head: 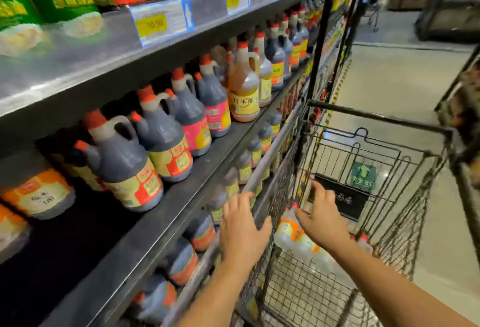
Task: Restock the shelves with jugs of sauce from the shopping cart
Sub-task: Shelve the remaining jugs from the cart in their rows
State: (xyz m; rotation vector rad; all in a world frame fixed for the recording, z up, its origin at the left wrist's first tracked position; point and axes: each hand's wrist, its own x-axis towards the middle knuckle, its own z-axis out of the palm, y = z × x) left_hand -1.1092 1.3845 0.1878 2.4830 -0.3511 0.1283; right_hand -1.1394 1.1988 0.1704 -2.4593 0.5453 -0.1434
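One cart; left hand, right hand spread; about three jugs.

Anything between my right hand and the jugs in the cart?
Nothing visible. The right hand is over the open top of the shopping cart, just above the clear jugs. The cart's wire side wall stands only between the left hand and them.

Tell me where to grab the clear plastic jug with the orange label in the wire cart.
Probably by the neck below its red cap, from above: the clear orange-labelled jug leans cap-up and the cart's mesh walls block its sides.
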